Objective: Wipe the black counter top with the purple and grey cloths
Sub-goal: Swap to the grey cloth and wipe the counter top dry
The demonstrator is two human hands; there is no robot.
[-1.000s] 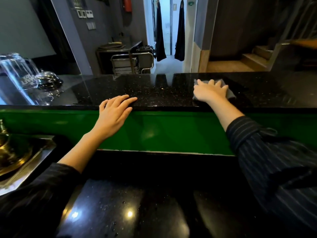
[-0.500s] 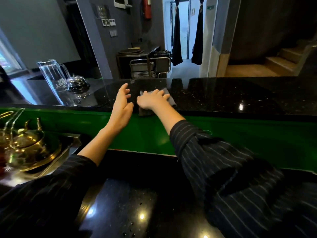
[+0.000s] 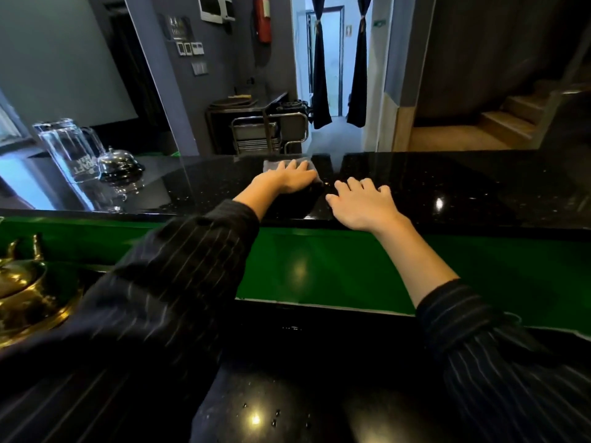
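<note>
The black counter top (image 3: 463, 187) runs across the view, glossy and speckled. A grey cloth (image 3: 271, 165) lies on it near the far edge, left of centre. My left hand (image 3: 287, 179) presses down on the cloth and covers most of it; only its far edge and corners show. My right hand (image 3: 361, 204) rests flat on the bare counter just right of the cloth, fingers spread, holding nothing. No purple cloth is in view.
A glass jug (image 3: 68, 151) and a silver domed bell (image 3: 118, 164) stand on the counter's left end. A green panel (image 3: 319, 266) drops to a lower black surface (image 3: 256, 410) with water drops. A brass pot (image 3: 22, 292) sits at far left.
The grey cloth has gone from under my right hand to under my left hand. My right hand has swung out to the right and now lies flat on the bare counter.
</note>
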